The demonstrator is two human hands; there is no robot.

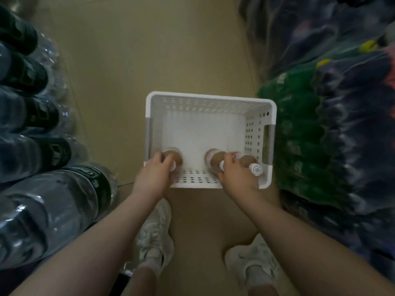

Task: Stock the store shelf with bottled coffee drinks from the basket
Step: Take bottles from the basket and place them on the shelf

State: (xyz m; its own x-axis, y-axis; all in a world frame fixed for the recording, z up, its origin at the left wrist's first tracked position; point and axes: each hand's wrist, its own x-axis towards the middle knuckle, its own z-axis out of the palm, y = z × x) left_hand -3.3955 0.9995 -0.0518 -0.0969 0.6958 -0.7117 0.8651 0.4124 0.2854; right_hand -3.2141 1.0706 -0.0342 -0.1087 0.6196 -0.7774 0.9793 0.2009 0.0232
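A white perforated plastic basket (210, 101) stands on the tan floor in front of my feet. Three brown coffee bottles with white caps stand along its near wall. My left hand (155, 173) grips the left bottle (175, 155) by its neck. My right hand (236, 174) reaches between the other two, fingers curled over the middle bottle (214, 159) and touching the right bottle (251, 163), whose cap shows beside my fingers. The rest of the basket floor is bare.
Shrink-wrapped packs of large clear bottles with dark labels (42, 210) are stacked on the left. Wrapped packs of green bottles (299, 133) and dark ones (352, 103) are stacked on the right. My two white sneakers (155, 233) stand on the floor below the basket.
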